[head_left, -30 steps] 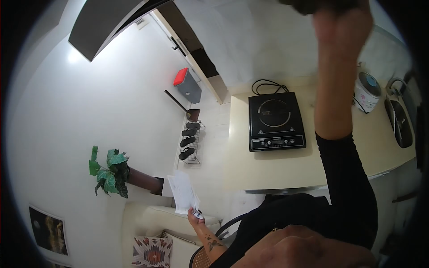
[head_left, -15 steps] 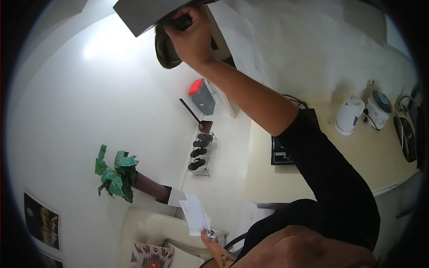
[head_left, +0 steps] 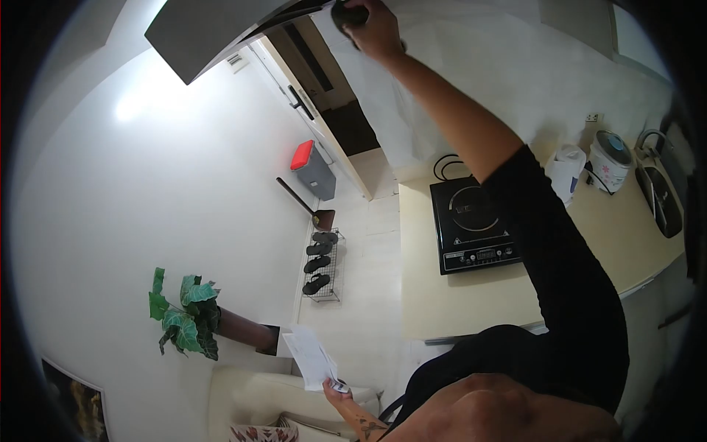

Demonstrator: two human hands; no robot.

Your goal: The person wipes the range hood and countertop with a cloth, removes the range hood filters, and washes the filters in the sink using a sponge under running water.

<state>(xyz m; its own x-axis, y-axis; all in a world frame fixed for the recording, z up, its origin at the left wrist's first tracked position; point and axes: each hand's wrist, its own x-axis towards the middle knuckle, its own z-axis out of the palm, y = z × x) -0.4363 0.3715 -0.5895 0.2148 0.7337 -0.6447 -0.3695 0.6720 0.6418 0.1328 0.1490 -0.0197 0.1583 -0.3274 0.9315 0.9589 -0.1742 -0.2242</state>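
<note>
My right hand [head_left: 374, 31] is raised high at the top of the view, beside the right end of a dark grey overhead cabinet [head_left: 199, 37]. Its fingers are closed on a dark green cloth [head_left: 347, 16], bunched up and partly cut off by the frame edge. Lower down, my left hand [head_left: 337, 390] grips a few white paper sheets [head_left: 311, 357] by their lower end. Something small and silvery, too small to name, shows at the fingers of that hand.
A black induction cooker [head_left: 475, 225] lies on the cream counter [head_left: 420, 309], with a white kettle [head_left: 565, 173] and a rice cooker [head_left: 611, 158] behind. Leftward are a shoe rack [head_left: 324, 283], dustpan [head_left: 322, 219], red-lidded bin [head_left: 313, 169], potted plant [head_left: 247, 322] and sofa [head_left: 250, 390].
My right hand has moved rightward and up with the cloth, away from the cabinet's underside. The induction cooker and the doorway now show more fully. My left hand still holds the sheets.
</note>
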